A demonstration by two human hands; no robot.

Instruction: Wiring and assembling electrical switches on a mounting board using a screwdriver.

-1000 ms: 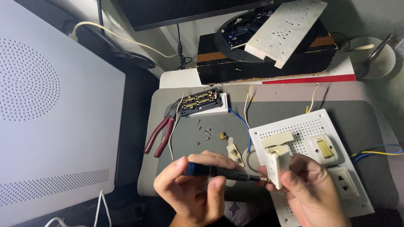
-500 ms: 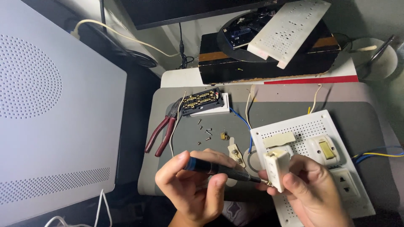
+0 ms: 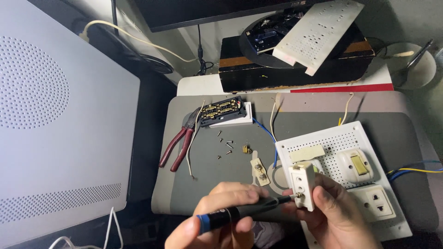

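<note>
While my left hand (image 3: 221, 216) wraps its fingers (image 3: 240, 193) tight round the screwdriver (image 3: 240, 213), its tip meets a small brass screw on the lower side of the socket (image 3: 304, 184). My right hand (image 3: 337, 212) grips that white socket upright, thumb and fingers (image 3: 323, 203) closed on its back and side, so the socket sits right between both hands, touching the tip.

Just behind the socket lies the white perforated board (image 3: 341, 138), carrying a switch (image 3: 357, 163) and a second outlet (image 3: 378, 203); its near edge runs under my right hand, leaving little room on that side. Coloured wires (image 3: 415, 168) trail off the board's right edge. To the left I have open grey mat (image 3: 207, 175), with a small strip part (image 3: 259, 171) near my left hand, loose screws (image 3: 225, 146) further back, then red-handled pliers (image 3: 177, 145) and a black terminal block (image 3: 221, 110) well apart. A large white panel (image 3: 55, 115) walls off the far left, and a black box (image 3: 295, 64) with another perforated plate (image 3: 318, 32) closes the back of the surface.

Compared with a second ago, both hands have come closer to the camera and lower in view, the socket has turned slightly, and the screwdriver tip has stayed at the socket's side.
</note>
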